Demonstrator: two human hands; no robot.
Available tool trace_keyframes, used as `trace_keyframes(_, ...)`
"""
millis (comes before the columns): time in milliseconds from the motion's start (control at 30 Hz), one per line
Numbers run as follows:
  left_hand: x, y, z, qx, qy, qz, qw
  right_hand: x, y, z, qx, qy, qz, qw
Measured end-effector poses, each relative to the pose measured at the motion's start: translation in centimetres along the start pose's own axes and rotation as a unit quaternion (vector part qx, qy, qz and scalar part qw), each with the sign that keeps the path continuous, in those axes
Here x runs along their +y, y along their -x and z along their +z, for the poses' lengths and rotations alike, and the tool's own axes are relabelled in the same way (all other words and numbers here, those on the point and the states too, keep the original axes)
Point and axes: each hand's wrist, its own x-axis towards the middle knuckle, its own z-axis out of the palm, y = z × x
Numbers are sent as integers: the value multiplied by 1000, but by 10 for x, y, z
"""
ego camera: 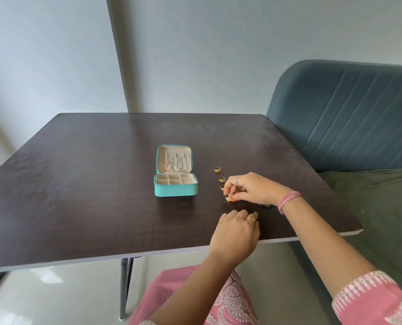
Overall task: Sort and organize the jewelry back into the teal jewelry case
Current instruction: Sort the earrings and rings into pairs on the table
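Pinching a gold ring (228, 198) right of the open teal jewelry case (176, 185), the right hand (254, 188) is nearer it than the left hand (236, 233).

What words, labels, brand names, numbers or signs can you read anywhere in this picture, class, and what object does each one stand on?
There is no readable text in this picture.
The teal jewelry case shows no brand or label on its visible sides.
The rings on the table are too small to show any engraving.
The pink sleeve bears only a white pattern, no letters.
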Motion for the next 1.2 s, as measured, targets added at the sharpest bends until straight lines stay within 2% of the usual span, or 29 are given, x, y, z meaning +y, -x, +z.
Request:
trace_keyframes(133, 0, 0, -2, -1, 0, 1, 1000, 1, 6, -7, 42, -30, 2, 999)
trace_keyframes(233, 0, -1, -3, -5, 10, -6, 1000, 8, 17, -21, 128, -54, 7, 990)
trace_keyframes(367, 2, -2, -2, -19, 26, -17, 999, 26, 40, -29, 238, -101, 47, 965)
trace_keyframes(533, 4, -7, -3, -33, 23, -34, 999, 42, 67, -2, 329, -188, 81, 922)
trace_keyframes(667, 6, -10, -4, -52, 31, -53, 997, 53, 80, 33, 311, -267, 113, 905)
trace_keyframes(767, 9, -12, -5, -62, 34, -65, 995, 56, 83, 46, 296, -253, 132, 911)
trace_keyframes(1033, 14, -16, -9, -38, 48, -86, 994, 54, 56, 46, 379, -238, 193, 873)
trace_keyframes(1200, 7, -12, -4, -41, 117, -66, 990, 56, 47, 44, 391, -228, 221, 864)
